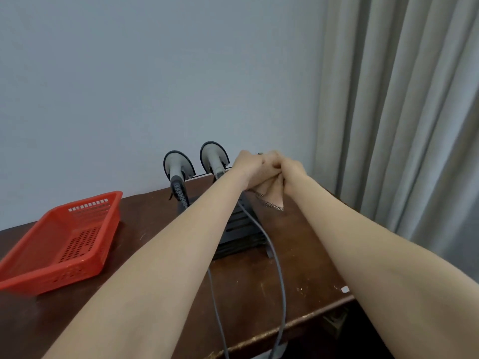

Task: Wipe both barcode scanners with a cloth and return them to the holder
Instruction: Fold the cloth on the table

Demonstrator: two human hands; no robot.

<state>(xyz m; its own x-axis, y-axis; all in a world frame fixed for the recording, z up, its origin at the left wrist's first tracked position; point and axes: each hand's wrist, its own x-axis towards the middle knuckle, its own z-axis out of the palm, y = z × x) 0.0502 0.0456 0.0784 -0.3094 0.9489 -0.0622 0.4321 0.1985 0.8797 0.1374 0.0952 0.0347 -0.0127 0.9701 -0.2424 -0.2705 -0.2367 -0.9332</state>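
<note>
Beige cloth (270, 194), gripped by left hand (246, 167) and right hand (289, 172) together, fingers curled. Nearer scanner (213, 157) stands upright at nine o'clock, just beside left hand.

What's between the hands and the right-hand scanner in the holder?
Nothing visible. The left hand and right hand together grip the cloth close beside the right-hand scanner, which stands in the holder next to the other scanner. The left forearm hides its lower part.

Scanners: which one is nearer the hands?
The right scanner, just beside the left hand holding the cloth; the left scanner stands farther off, toward the red basket.
</note>
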